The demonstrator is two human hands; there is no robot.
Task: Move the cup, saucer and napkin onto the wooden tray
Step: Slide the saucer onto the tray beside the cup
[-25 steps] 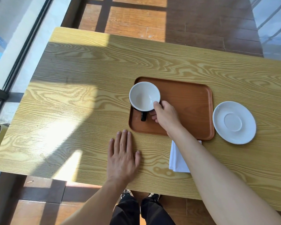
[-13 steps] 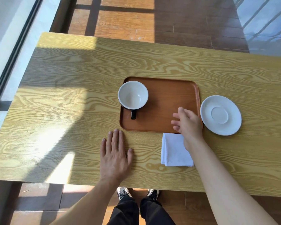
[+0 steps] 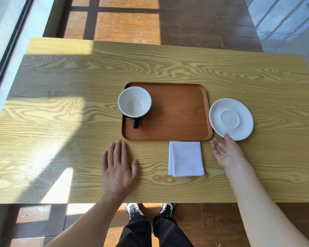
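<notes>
A cup (image 3: pixel 134 102), white inside and black outside, stands on the left part of the wooden tray (image 3: pixel 178 118), its handle pointing toward me. The white saucer (image 3: pixel 230 118) lies on the table just right of the tray. A folded white napkin (image 3: pixel 185 158) rests on the table below the tray's near edge. My right hand (image 3: pixel 225 150) is open, palm turned up and left, with its thumb touching the saucer's near rim. My left hand (image 3: pixel 118 168) lies flat on the table, fingers spread, just below the tray's near left corner.
The light wooden table (image 3: pixel 78 86) ends at a near edge just above my shoes. A window frame (image 3: pixel 5 56) runs along the left side. Brown wooden floor (image 3: pixel 185 24) lies beyond the far edge.
My right hand let go of the cup on the tray, moved right past the napkin and now reaches the saucer's near rim. My left hand stayed flat in place.
</notes>
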